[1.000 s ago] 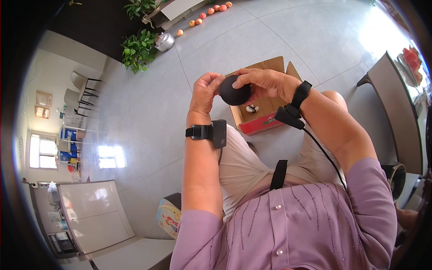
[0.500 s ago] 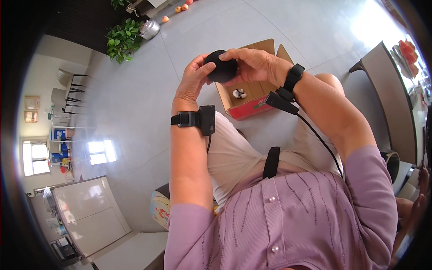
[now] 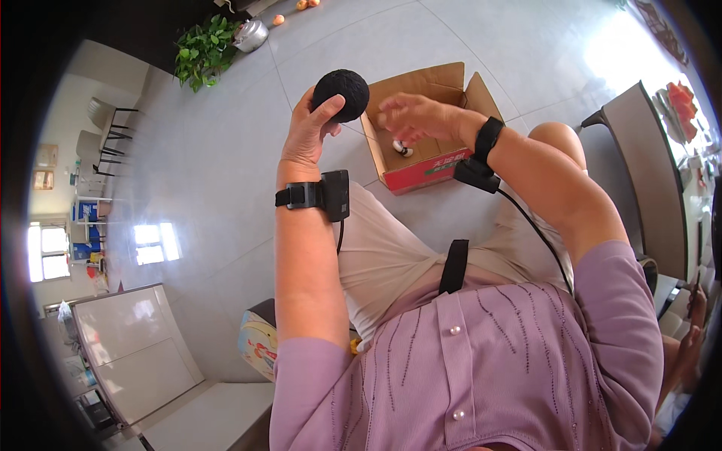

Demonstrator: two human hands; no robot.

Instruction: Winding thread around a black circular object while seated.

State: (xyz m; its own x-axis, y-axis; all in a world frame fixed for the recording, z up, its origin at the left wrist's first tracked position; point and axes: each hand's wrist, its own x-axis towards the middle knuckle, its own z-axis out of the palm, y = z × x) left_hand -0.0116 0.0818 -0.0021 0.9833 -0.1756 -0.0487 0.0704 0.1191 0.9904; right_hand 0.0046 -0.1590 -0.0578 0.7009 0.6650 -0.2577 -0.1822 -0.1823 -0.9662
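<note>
My left hand holds up a round ball of black yarn, its thumb across the near side and its fingers behind. To the right of the ball, apart from it, is my right hand. Its fingers are curved and smeared by motion, so whether a strand is pinched in them does not show. Below that hand on the floor stands an open cardboard box with a red front. Inside the box lies a small white and black thing, partly hidden and too small to name.
Both my wrists wear strapped black devices with cables. A grey-sided table stands at the right. A metal kettle and a green plant are at the far left, with several round fruits near them. A light cabinet is at lower left.
My right hand has come off the ball and moved right, over the box. My left hand, still gripping the ball, has shifted a little left and turned it up into fuller view.
</note>
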